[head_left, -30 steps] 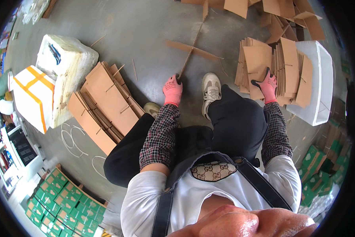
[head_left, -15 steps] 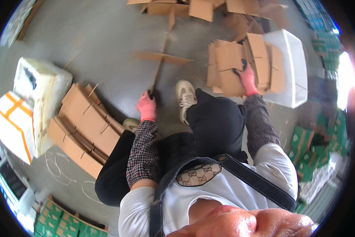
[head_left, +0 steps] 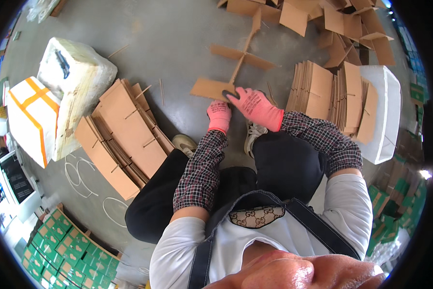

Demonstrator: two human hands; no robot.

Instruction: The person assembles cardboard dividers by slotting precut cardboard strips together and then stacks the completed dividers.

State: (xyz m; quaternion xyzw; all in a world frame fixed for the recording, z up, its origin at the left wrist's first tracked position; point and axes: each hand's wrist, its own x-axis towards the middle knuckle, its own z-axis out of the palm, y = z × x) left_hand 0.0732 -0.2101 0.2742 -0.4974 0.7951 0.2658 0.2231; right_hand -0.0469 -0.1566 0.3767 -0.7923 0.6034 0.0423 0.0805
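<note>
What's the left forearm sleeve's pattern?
The left forearm sleeve is dark-checked, clearest in the head view.

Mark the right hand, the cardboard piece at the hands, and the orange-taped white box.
Right hand (head_left: 257, 107), head view: back of glove.
Cardboard piece (head_left: 207, 89), head view: broad face.
Orange-taped white box (head_left: 35, 111), head view: taped face.

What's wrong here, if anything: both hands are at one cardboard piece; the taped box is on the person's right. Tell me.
The side is wrong: the head view shows the taped box on the person's left. The left hand and right hand are at one cardboard piece.
</note>
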